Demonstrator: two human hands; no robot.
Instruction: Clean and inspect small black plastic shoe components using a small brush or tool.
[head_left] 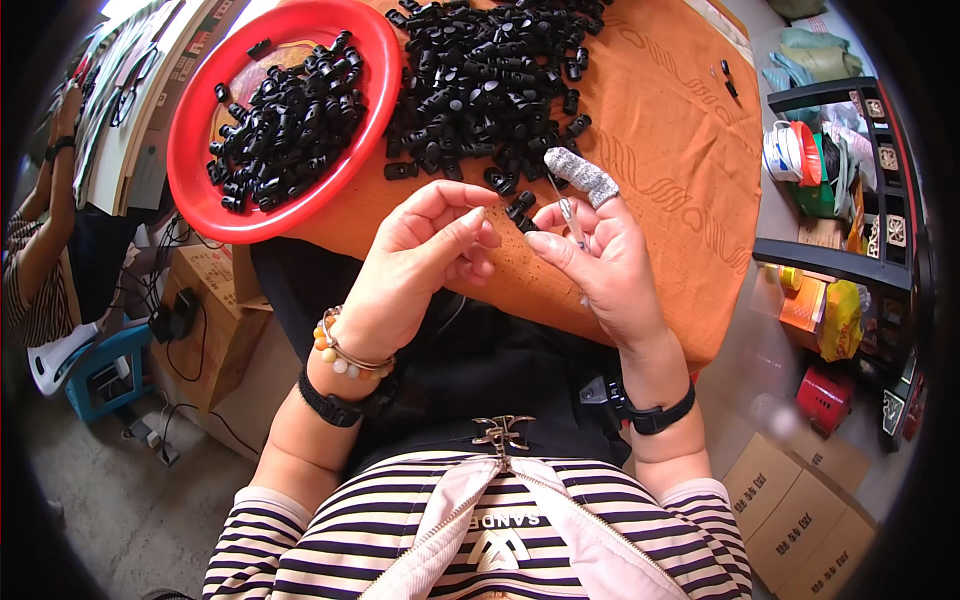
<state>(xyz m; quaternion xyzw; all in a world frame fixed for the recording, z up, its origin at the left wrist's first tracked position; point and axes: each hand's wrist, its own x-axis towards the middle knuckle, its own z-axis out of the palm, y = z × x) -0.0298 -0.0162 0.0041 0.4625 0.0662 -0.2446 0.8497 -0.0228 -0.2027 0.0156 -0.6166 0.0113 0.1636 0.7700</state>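
Note:
My left hand [425,245] is curled, its thumb and index fingertip pinched together; whatever may be between them is too small to make out. My right hand [610,255] grips a slim pointed metal tool [568,212] between thumb and fingers, its tip pointing up and away. A grey fabric finger sleeve [585,175] covers the raised right index finger. Close against the right fingertips is a small black plastic cord lock [521,208]; whether they hold it I cannot tell. Beyond both hands lies a large heap of similar black cord locks [480,85].
A red round basin [185,185] with more cord locks stands at the table's left. An orange cloth [670,200] covers the table. Cardboard boxes [800,520] and a dark shelf rack [840,255] are on the right. A blue stool [105,385] and another person's arm [55,220] are at left.

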